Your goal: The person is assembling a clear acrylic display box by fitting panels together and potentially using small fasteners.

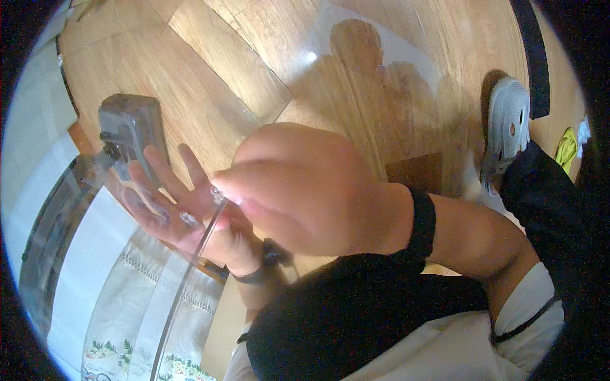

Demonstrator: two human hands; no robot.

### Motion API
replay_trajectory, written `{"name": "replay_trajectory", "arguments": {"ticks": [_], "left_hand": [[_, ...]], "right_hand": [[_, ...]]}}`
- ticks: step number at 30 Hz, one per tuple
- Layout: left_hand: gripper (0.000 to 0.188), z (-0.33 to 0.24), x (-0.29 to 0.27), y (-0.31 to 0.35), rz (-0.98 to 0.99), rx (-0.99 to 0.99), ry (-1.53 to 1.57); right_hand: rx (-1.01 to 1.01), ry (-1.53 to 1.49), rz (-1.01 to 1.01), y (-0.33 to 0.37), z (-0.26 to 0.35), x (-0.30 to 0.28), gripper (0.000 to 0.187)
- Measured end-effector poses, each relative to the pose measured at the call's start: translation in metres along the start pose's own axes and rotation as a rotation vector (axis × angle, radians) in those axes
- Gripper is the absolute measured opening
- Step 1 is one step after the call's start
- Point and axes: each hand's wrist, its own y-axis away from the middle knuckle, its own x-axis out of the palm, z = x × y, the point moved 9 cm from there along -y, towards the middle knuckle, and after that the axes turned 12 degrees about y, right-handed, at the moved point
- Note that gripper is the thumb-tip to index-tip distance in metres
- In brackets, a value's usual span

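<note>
My right hand [305, 190] reaches in from the right, back upward, thumb and fingertips pinched on a small clear piece [217, 193]. That piece sits at the upper end of a thin dark edge [184, 279], which looks like the edge of a clear sheet. Beyond it, my left hand [184, 209] is open, palm up with its fingers spread. Another small clear piece [189, 219] shows against the left palm; whether it lies on the skin cannot be made out. Pale ghosting, like a reflection, blurs the left fingertips. Each wrist wears a dark band.
A grey boxy object [133, 120] stands on the wooden floor [210, 76] beyond my left hand. White cloth with embroidered trees [136, 286] hangs at lower left, beside a dark curved object [54, 235]. My light clog [510, 111] is at right; yellow cloth [565, 149] lies past it.
</note>
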Motion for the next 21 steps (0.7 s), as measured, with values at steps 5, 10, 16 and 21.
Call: {"name": "replay_trajectory", "arguments": {"ticks": [5,10,16,21], "left_hand": [[0.126,0.0,0.002,-0.002,-0.024,0.0,-0.006],[0.127,-0.001,0.003,-0.003,-0.059,-0.015,-0.011],[0.129,-0.005,0.002,-0.007,-0.099,-0.029,-0.044],[0.117,0.0,-0.023,0.015,-0.053,0.152,-0.258]], "right_hand": [[-0.051,-0.016,-0.146,0.005,0.011,-0.005,0.033],[-0.108,-0.045,-0.088,0.002,0.011,0.001,0.035],[-0.102,-0.025,0.093,0.004,0.009,0.009,0.041],[-0.119,0.155,0.265,0.017,0.01,0.015,0.044]]}}
